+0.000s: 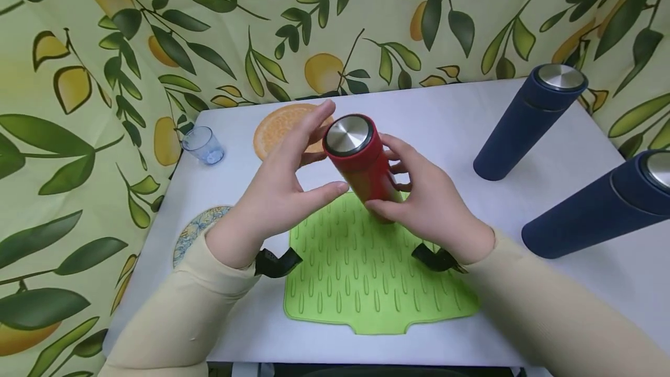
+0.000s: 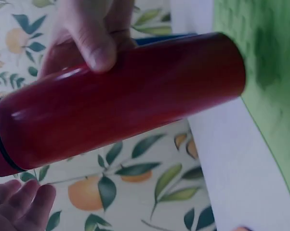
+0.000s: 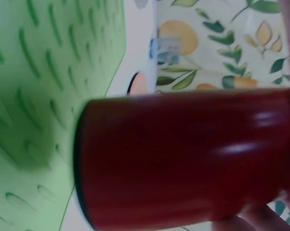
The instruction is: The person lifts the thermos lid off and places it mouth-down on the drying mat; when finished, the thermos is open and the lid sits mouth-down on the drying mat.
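A red thermos bottle point(image 1: 366, 170) with a steel-topped lid is held by my right hand point(image 1: 431, 205), thumb on the near side and fingers around the right side. In the left wrist view the bottle point(image 2: 135, 103) hangs tilted, its base apart from the green mat point(image 2: 260, 62). My left hand point(image 1: 277, 185) is spread at the bottle's left side, thumb and fingers extended. Its fingertips point(image 2: 44, 199) appear just off the bottle near the lid end. Below lies the bright green ridged mat point(image 1: 356, 284) on the white table.
Two dark blue thermos bottles point(image 1: 528, 121) point(image 1: 602, 205) stand on the right. An orange-slice round mat point(image 1: 274, 124) lies behind the left hand. A small blue glass point(image 1: 204, 145) stands at the far left, and a patterned plate point(image 1: 196, 228) sits partly behind the left forearm.
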Available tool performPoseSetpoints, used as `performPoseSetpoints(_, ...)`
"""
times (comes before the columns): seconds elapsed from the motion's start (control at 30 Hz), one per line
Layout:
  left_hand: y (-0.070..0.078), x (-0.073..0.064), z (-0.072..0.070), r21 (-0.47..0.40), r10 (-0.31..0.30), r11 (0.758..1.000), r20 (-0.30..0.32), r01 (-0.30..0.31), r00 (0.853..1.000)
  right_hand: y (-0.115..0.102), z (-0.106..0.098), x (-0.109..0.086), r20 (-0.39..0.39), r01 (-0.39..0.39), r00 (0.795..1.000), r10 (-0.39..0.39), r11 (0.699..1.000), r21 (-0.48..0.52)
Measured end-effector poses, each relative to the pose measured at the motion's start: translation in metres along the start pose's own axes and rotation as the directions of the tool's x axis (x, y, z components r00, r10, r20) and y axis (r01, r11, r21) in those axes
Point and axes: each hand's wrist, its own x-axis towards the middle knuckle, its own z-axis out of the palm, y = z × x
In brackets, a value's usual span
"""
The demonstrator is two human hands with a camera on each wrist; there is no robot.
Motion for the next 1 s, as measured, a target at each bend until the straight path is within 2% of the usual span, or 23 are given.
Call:
performPoseSetpoints(0.13,0.007,-0.001,-0.005,-0.130,-0.038,0.990,0.069,0.046,0.997,-0.007,-0.006,-0.015,0.088,0.009,0.996,-0.007,1.000,-0.025)
performPoseSetpoints(0.27,0.012,-0.003,-0.010,-0.143,-0.059,0.987,0.135,0.078,0.989,-0.009,-0.009,-0.023,0.140,0.019,0.990,-0.012,0.998,-0.054)
performPoseSetpoints(0.37,0.013,-0.004,-0.011,-0.105,-0.086,0.989,0.151,0.102,0.985,-0.009,-0.009,-0.028,0.138,0.043,0.990,-0.031,0.995,-0.085)
performPoseSetpoints(0.43,0.013,-0.005,-0.009,-0.068,-0.113,0.990,0.139,0.123,0.984,-0.008,-0.008,-0.030,0.125,0.067,0.991,-0.053,0.991,-0.112)
performPoseSetpoints(0.57,0.015,-0.007,-0.005,0.069,-0.171,0.984,0.088,0.165,0.981,-0.008,-0.005,-0.033,0.098,0.114,0.990,-0.099,0.980,-0.161)
performPoseSetpoints(0.67,0.015,-0.007,-0.002,0.166,-0.188,0.971,0.083,0.172,0.979,-0.007,-0.003,-0.035,0.089,0.134,0.989,-0.119,0.974,-0.183)
performPoseSetpoints(0.73,0.014,-0.008,-0.004,0.164,-0.159,0.977,0.117,0.139,0.980,-0.006,-0.002,-0.036,0.089,0.135,0.989,-0.119,0.973,-0.190)
performPoseSetpoints(0.8,0.013,-0.010,-0.008,0.113,-0.103,0.990,0.178,0.084,0.979,-0.005,-0.002,-0.036,0.087,0.133,0.989,-0.118,0.972,-0.196)
performPoseSetpoints(0.9,0.013,-0.012,-0.014,0.029,0.007,0.999,0.281,-0.016,0.960,-0.003,-0.002,-0.037,0.084,0.134,0.989,-0.119,0.970,-0.205)
performPoseSetpoints(1.0,0.014,-0.013,-0.017,0.036,0.064,0.996,0.332,-0.080,0.941,-0.003,-0.001,-0.039,0.085,0.139,0.989,-0.124,0.968,-0.210)
